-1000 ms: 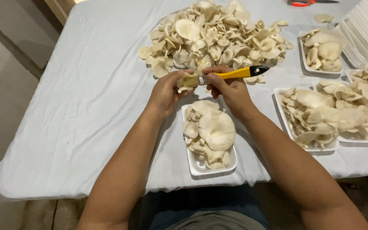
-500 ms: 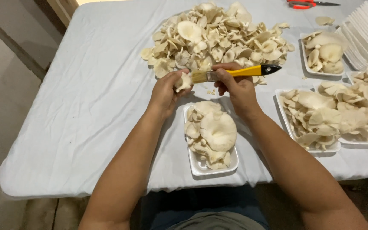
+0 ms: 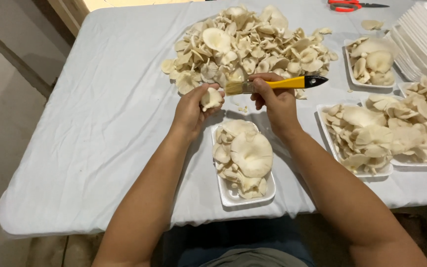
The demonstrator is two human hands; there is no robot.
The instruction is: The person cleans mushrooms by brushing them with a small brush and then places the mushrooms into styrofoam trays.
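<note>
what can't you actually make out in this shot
- Head view: most of the small mushroom is wrapped by the left hand.
- Head view: the middle of the yellow brush handle is covered by the right hand.
- Head view: the tray floor is hidden under its mushrooms.
- Head view: the stack of white trays and the red scissors are cut off by the frame edges.

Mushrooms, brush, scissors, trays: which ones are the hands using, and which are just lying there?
In use:
left hand holding a small mushroom
right hand holding the yellow brush
tray of mushrooms below the hands
big mushroom pile

Lying about:
red scissors
stack of empty white trays
</note>
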